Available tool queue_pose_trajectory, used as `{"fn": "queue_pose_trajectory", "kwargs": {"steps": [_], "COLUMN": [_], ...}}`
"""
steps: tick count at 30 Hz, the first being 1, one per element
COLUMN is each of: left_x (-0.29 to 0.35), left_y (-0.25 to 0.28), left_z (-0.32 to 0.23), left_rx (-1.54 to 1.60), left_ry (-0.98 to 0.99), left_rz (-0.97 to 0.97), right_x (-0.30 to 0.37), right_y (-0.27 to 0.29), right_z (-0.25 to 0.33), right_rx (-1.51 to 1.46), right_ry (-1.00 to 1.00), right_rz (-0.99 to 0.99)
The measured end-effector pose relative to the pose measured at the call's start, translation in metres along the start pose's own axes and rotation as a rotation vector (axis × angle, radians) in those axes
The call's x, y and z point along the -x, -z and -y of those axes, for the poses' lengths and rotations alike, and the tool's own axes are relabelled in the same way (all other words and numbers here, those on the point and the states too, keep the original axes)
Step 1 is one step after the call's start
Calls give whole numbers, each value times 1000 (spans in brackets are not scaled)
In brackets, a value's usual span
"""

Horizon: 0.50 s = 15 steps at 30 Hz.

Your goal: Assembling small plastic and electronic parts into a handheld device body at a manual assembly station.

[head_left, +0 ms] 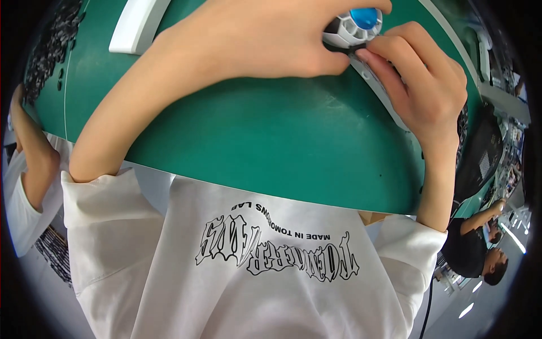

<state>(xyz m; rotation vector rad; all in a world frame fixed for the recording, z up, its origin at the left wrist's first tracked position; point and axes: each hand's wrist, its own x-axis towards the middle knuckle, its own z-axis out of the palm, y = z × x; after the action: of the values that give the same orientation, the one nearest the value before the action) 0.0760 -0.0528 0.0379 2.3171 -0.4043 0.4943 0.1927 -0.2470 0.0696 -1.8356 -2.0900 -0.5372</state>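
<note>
At the top of the view, my left hand (276, 39) wraps around a white plastic device (345, 38) with a rounded end and a shiny blue dome (365, 18) in it. My right hand (423, 73) comes in from the right, its thumb and forefinger pinched together at the device's lower edge. A small black piece (358, 48) shows at those fingertips; whether it is loose or fixed to the device I cannot tell. A long white plastic strip (381, 87) runs down under my right fingers, and its link to the device is hidden.
The green tabletop (271, 135) curves around in front of me. A white curved plastic part (131, 34) lies at the upper left. Beyond it is a heap of small black pieces (48, 62). Another person's arm (34, 152) rests at the left edge. A person in black (471, 248) is at the far right.
</note>
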Motion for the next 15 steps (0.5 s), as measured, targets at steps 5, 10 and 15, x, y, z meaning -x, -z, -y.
{"fn": "queue_pose_trajectory", "kwargs": {"steps": [5,10,15], "left_x": [-1,-8,-7], "left_y": [1,12,19], "left_z": [-14,-19,-21], "left_rx": [-48,-44,-3], "left_ry": [85,161,202], "left_rz": [-26,10,45], "right_x": [-3,-8,-12], "right_y": [1,-1,-2], "right_z": [-2,-2,0], "right_rx": [46,-3,-35], "right_ry": [-12,32,8], "right_rz": [46,-18,-6]}}
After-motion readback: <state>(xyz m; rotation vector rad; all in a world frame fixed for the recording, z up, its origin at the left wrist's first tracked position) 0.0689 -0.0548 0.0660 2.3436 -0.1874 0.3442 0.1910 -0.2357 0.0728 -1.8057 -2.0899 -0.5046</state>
